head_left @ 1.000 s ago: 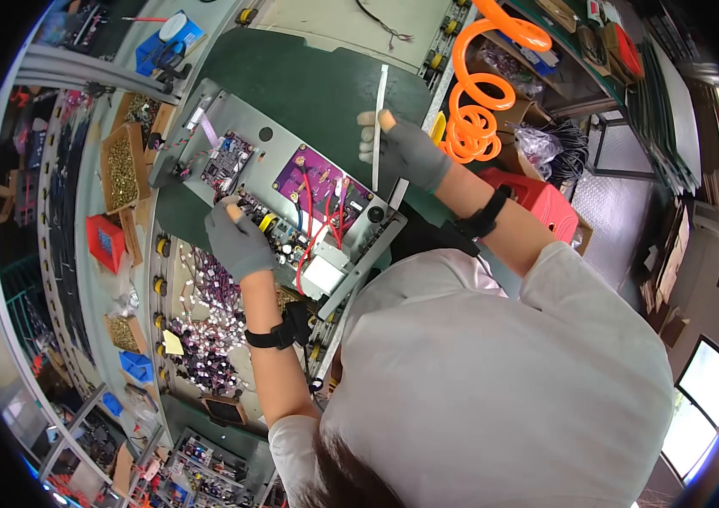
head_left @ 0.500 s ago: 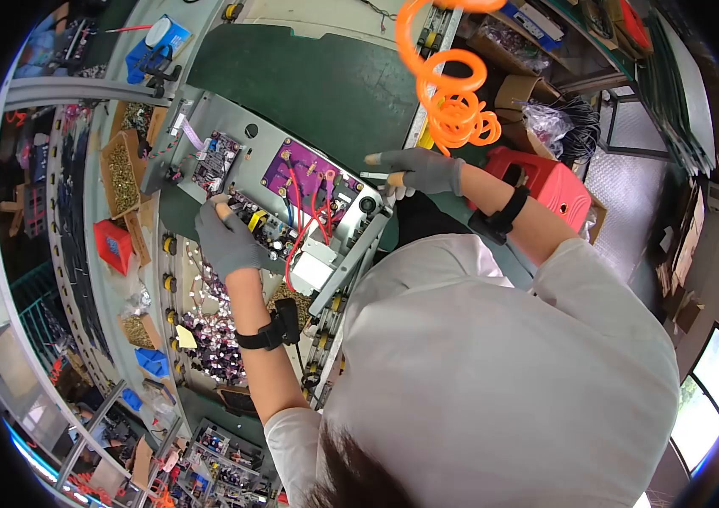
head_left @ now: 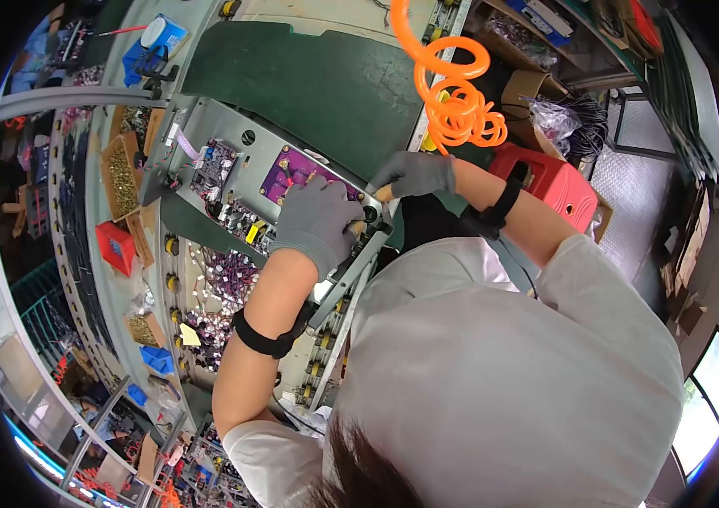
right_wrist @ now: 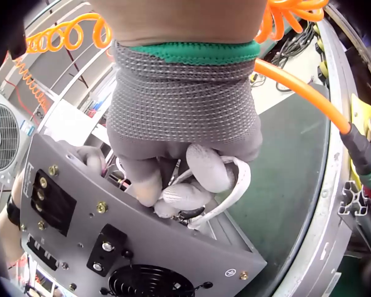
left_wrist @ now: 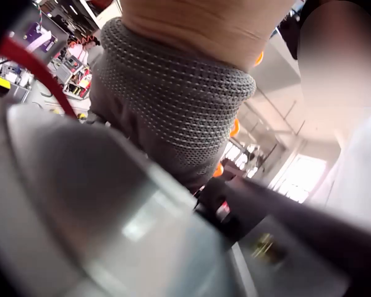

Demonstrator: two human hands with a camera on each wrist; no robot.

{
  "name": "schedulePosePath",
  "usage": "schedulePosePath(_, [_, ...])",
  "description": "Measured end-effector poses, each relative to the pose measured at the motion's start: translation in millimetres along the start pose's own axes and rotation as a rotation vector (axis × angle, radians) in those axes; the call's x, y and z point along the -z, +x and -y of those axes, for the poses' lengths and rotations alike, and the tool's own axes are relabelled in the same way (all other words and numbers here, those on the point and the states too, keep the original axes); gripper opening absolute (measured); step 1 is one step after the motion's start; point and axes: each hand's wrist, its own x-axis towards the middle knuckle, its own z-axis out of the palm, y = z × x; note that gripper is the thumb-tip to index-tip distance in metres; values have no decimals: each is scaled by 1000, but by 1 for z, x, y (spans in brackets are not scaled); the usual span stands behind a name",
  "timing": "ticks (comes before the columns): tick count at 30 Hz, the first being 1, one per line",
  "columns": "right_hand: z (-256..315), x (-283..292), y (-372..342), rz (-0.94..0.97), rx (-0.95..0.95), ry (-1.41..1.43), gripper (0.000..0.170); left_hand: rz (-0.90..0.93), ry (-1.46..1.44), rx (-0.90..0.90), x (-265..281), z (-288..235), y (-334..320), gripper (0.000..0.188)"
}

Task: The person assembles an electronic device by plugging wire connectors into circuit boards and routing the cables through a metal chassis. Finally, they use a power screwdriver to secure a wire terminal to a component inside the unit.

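Observation:
An open grey metal chassis (head_left: 245, 165) holds circuit boards, wires and a purple board (head_left: 277, 175). My gloved left hand (head_left: 317, 222) is over the chassis, covering part of the purple board; what its fingertips hold, if anything, I cannot tell. In the left wrist view the gloved hand (left_wrist: 173, 111) shows mostly as a cuff behind blurred metal. At the chassis corner, my gloved right hand (head_left: 417, 175) curls its fingers. The right wrist view has those fingers gripping a looped white strip, like a cable tie (right_wrist: 240, 185), behind the fan panel (right_wrist: 80, 247).
A green mat (head_left: 334, 80) lies under the chassis on the bench. Orange coiled hose (head_left: 461, 110) hangs by the right arm, near a red stool (head_left: 546, 186). Boxes of small brass parts (head_left: 122, 173), a red bin (head_left: 116, 245) and a heap of connectors (head_left: 215, 279) lie left.
My left hand has moved right along the chassis onto the purple board. The right hand has come down to the chassis corner with the white strip, which stood upright in it earlier.

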Motion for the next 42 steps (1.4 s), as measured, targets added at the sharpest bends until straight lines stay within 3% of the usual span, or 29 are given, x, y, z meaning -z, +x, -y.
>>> schedulePosePath(2, [-8,0,5,8,2,38,27,94,20,24,2,-1,4,17])
schedulePosePath(6, [-21,4,19,35,128,-141,31,18,110,-15,-3,0,1,16])
schedulePosePath(11, [-18,9,33,182,253,-158,34,43,-83,29,-4,6,3,28])
schedulePosePath(14, [-12,5,39,194,117,-120,38,59,-85,-17,-11,14,7,33])
schedulePosePath(16, [-2,8,41,346,-56,31,39,107,-22,-4,-4,8,11,33])
schedulePosePath(22, [-24,5,52,475,15,197,34,224,161,-34,-7,0,22,33])
schedulePosePath(25, [-41,-1,58,429,170,173,30,222,280,-99,-14,-4,29,28])
schedulePosePath(29, [-42,-7,54,372,71,327,26,216,468,-265,-15,-6,35,19])
schedulePosePath(31, [-29,-4,53,229,26,134,24,245,447,-220,-11,-9,38,17])
schedulePosePath(35, [-65,-10,68,222,47,9,22,267,447,-163,-14,-10,40,17])
schedulePosePath(37, [-60,-16,64,354,122,442,22,276,450,-164,-11,-10,40,17])
schedulePosePath(41, [-38,-11,47,392,62,602,26,271,450,-164,-13,-10,41,20])
schedulePosePath(42, [-41,-8,44,326,201,406,28,273,451,-164,-14,-9,41,20])
